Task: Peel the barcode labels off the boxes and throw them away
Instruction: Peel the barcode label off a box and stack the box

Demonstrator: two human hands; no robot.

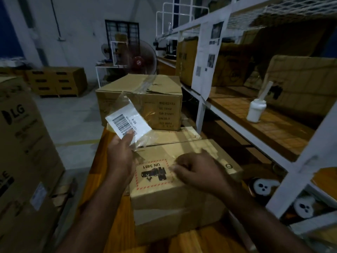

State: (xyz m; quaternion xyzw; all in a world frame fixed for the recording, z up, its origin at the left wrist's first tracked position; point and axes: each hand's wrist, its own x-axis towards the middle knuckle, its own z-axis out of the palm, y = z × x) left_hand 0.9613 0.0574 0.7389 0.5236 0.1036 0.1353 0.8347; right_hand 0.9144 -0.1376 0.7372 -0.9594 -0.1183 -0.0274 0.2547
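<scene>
My left hand (120,152) holds up a white barcode label (128,121) stuck to a strip of clear tape, lifted off the box and raised above its far left corner. Below lies a small cardboard box (175,201) on the wooden table, printed with a red-hatched UN 3481 mark (154,173). My right hand (197,170) rests on top of this box just right of the mark, fingers curled and pinched at the surface; whether it grips anything I cannot tell. A larger taped cardboard box (142,99) stands behind.
The wooden table (102,179) carries both boxes. A white metal shelf rack (200,114) on the right holds cartons, a white bottle with a stick (256,110) and tape rolls (263,187). Tall LG cartons (21,152) stand at left, a fan (141,59) behind.
</scene>
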